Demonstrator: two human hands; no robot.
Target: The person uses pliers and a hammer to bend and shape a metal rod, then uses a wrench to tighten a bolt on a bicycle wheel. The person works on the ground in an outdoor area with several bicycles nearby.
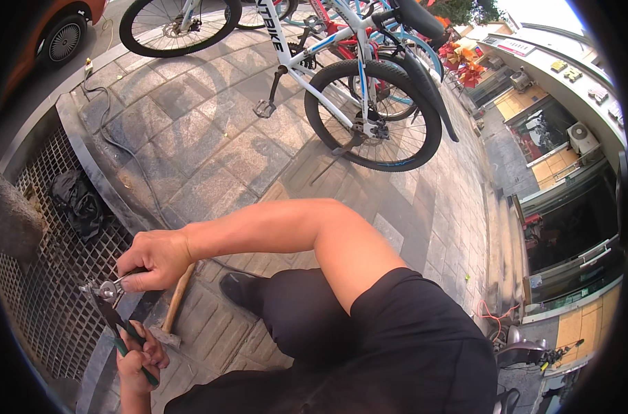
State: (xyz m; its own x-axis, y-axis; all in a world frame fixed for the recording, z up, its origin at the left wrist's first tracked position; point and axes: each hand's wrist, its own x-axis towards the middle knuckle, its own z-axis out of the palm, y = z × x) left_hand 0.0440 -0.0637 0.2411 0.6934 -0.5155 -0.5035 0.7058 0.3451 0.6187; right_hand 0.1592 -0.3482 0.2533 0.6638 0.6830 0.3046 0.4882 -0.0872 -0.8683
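Note:
My left hand (138, 362) is closed around the green handles of a pair of pliers (114, 319), low at the left. The dark jaws point up and away, and their tips meet a small silvery metal part (107, 290) with a round middle. From the other side my right hand (156, 259) pinches a thin metal piece that runs to that part. Whether the two are joined I cannot tell. Both hands are over the edge of a metal grating (58, 310). Beside them a hammer (178, 301) with a wooden handle leans near the kerb, its head low on the paving.
A black plastic bag (81, 203) lies on the grating by a tree trunk (14, 217). A cable (124, 146) crosses the paving (210, 172). A white bicycle (355, 114) stands ahead, other bicycles behind it. An orange car (24, 41) is far left, shopfronts (569, 207) right.

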